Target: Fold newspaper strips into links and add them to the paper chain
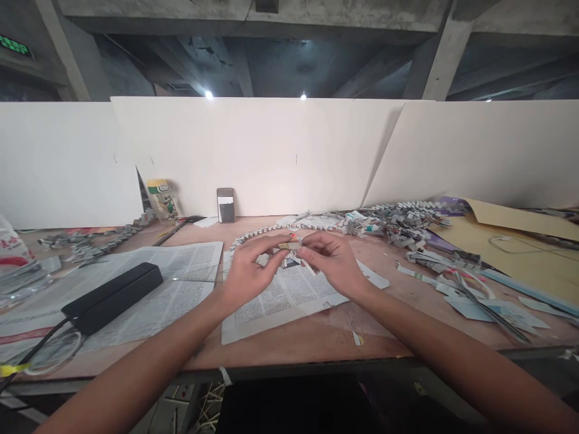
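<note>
My left hand [254, 263] and my right hand [333, 260] meet above a newspaper sheet [271, 307]. Between them they pinch a folded paper strip [294, 246], thumb and fingers closed on it from each side. Loose strip ends hang below the fingertips; the exact folds are too small to make out. Just beyond the hands, a zigzag chain of folded paper [266, 229] curves across the table and runs towards a heap of folded paper pieces [398, 224] at the right.
A black power adapter [113, 296] lies on newspaper at the left. A phone [225, 205] and a yellow-lidded container [163, 200] stand by the white panel [271, 157]. Scissors [493, 310] lie among paper scraps at the right, near a large yellow envelope [511, 259].
</note>
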### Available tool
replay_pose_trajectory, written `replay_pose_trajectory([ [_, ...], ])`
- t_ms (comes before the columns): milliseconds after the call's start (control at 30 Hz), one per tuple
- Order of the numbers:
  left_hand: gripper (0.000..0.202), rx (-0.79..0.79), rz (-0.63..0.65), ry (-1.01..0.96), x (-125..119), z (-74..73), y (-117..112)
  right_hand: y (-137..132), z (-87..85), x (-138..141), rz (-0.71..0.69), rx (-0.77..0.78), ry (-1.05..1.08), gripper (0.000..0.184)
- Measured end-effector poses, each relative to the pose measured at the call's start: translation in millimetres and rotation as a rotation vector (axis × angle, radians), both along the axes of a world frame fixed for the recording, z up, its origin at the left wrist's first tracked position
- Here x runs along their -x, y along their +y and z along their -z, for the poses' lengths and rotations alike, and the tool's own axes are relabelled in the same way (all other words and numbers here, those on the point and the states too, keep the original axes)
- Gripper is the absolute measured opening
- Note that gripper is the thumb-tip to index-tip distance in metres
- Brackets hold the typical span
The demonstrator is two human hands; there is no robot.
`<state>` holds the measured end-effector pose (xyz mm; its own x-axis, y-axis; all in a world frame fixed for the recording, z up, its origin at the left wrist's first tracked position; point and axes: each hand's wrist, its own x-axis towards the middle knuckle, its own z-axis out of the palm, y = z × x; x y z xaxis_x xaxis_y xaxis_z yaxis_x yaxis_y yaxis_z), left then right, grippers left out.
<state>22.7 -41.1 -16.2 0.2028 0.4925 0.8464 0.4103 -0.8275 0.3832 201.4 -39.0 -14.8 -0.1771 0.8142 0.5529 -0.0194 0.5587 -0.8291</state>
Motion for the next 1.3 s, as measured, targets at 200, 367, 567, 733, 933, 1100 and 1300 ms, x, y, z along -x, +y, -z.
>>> replay_pose_trajectory([
  [200, 0.023, 0.043, 0.059, -0.029, -3, 2.3, 0, -4, 3.6, 4, 0.067, -0.090, 0.068, 0.015],
  [367, 0.024, 0.076, 0.072, -0.049, -3, 1.5, -2, -7, 7.1, 6, 0.115, -0.143, 0.145, 0.017],
  [567, 0.029, 0.166, 0.129, -0.066, -3, 3.1, -1, -2, 9.2, 4, 0.096, -0.208, 0.084, 0.012],
  [733, 0.030, 0.331, 0.257, -0.178, -1, 2.4, 4, 0, 7.7, -7, 0.043, -0.376, -0.104, 0.015],
  [933, 0.032, 0.447, 0.320, -0.198, 0, -0.5, 5, 3, 4.6, -18, 0.079, -0.778, -0.498, 0.036],
  [1100, 0.033, 0.503, 0.377, -0.129, -1, -3.4, 1, 7, 3.4, -21, 0.150, -0.932, -0.599, 0.021],
  [1300, 0.024, 0.595, 0.476, -0.245, -6, -5.7, -2, -1, 0.7, -9, 0.152, -0.812, -0.458, 0.012],
])
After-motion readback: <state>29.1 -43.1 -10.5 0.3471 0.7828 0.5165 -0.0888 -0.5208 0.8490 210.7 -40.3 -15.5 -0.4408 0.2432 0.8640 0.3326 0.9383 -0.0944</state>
